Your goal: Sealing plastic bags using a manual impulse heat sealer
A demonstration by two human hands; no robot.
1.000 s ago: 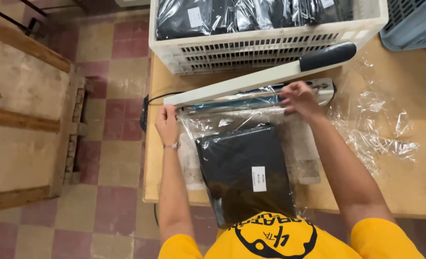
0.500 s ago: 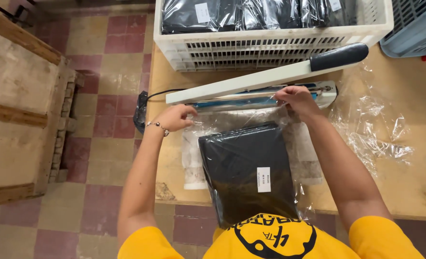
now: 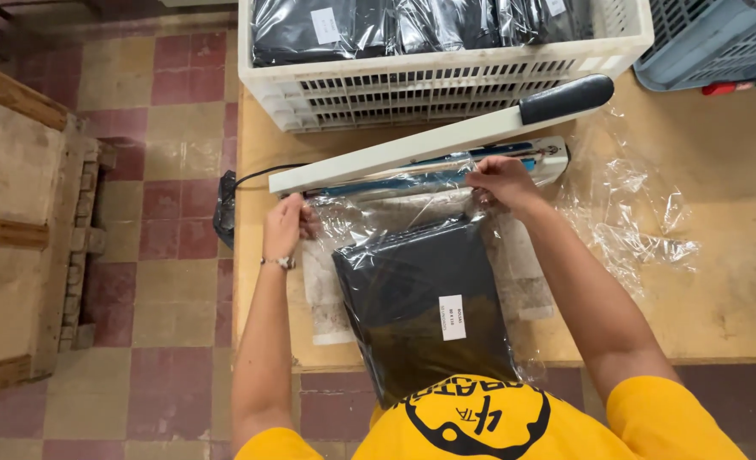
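While the left hand (image 3: 286,226) and right hand (image 3: 495,181) each pinch a corner of the clear bag's (image 3: 395,204) mouth, the folded black garment (image 3: 425,298) inside lies between the forearms. The mouth rests across the impulse sealer (image 3: 433,153), whose arm stands raised just beyond the fingers. Uneven tension could wrinkle the film and spoil the seal.

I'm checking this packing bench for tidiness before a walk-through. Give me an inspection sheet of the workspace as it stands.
Surface: wooden table, worn and stained, with a pale sheet under the work.
Job's things: black folded item in a clear plastic bag, its open end lying across the heat sealer, whose arm is raised.
Clutter: loose crumpled clear plastic right of the sealer.
Hands: left hand and right hand each pinch a corner of the bag's open end.
Cables: black cord runs from the sealer over the table's left edge.
Surroundings: white crate of bagged black items behind; blue-grey crate; tiled floor; wooden pallet.
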